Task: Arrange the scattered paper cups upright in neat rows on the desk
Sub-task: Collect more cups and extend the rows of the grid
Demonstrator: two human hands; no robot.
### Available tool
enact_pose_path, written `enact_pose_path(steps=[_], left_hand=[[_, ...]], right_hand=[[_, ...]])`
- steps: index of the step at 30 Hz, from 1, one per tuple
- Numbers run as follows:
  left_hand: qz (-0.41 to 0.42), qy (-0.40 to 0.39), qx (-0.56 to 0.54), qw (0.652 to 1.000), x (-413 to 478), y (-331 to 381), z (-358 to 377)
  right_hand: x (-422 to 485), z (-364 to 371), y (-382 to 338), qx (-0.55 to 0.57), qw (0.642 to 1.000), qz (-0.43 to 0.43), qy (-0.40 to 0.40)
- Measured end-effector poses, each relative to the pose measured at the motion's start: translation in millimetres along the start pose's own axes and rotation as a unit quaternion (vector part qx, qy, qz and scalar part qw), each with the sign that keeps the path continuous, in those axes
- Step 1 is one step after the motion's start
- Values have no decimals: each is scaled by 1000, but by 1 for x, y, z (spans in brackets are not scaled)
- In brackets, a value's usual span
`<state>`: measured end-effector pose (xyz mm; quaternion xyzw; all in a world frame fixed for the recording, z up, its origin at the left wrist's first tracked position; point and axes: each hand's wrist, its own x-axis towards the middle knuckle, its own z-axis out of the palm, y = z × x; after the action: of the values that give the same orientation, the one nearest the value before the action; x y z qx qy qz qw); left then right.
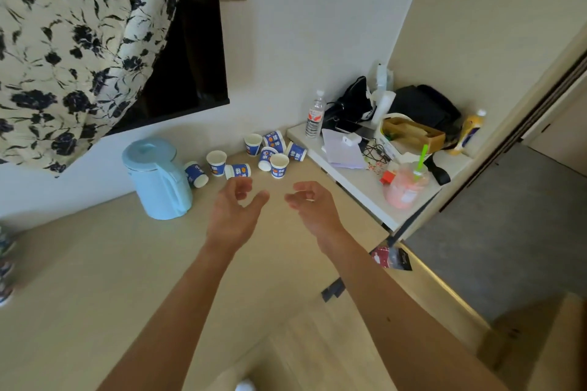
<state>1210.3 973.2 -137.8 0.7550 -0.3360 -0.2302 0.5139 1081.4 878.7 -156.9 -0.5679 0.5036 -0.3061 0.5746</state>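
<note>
1. Paper cups (266, 158), printed blue and white, lie in a loose cluster on the far part of the desk (95, 279), close to the wall.
2. Three of them stand upright: the far upright cup (253, 143), the left upright cup (216, 162) and the near upright cup (279, 165).
3. The other five lie on their sides. The leftmost tipped cup (196, 174) rests just beside the light blue kettle (157, 178). A second tipped cup (238, 170) lies just beyond the fingertips of your left hand.
4. Your left hand (235, 209) hovers above the desk on the near side of the cluster. Its fingers are loosely curled, the thumb is spread, and it holds nothing.
5. Your right hand (313, 203) hovers to the right of the left hand, apart from it. Its fingers are loosely curled, and it grips nothing.
6. To the right of the cups, a white shelf (365, 187) carries a water bottle (315, 114), a black bag (352, 101) and a pink jar (405, 187) with a green straw.
7. At the far left, a floral cloth (63, 41) hangs partly over a dark screen (190, 57) on the wall.
</note>
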Motion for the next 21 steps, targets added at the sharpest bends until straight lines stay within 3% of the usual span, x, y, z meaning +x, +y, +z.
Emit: enact_pose_path(steps=[8,15,21], left_hand=[[-52,36,25,998,46,-3,32],[-112,118,31,986,87,-6,72],[-154,167,34,973,116,0,112]], right_hand=[[92,-2,20,-18,999,30,-41],[183,12,40,-49,987,39,-146],[266,14,55,-154,972,5,-179]])
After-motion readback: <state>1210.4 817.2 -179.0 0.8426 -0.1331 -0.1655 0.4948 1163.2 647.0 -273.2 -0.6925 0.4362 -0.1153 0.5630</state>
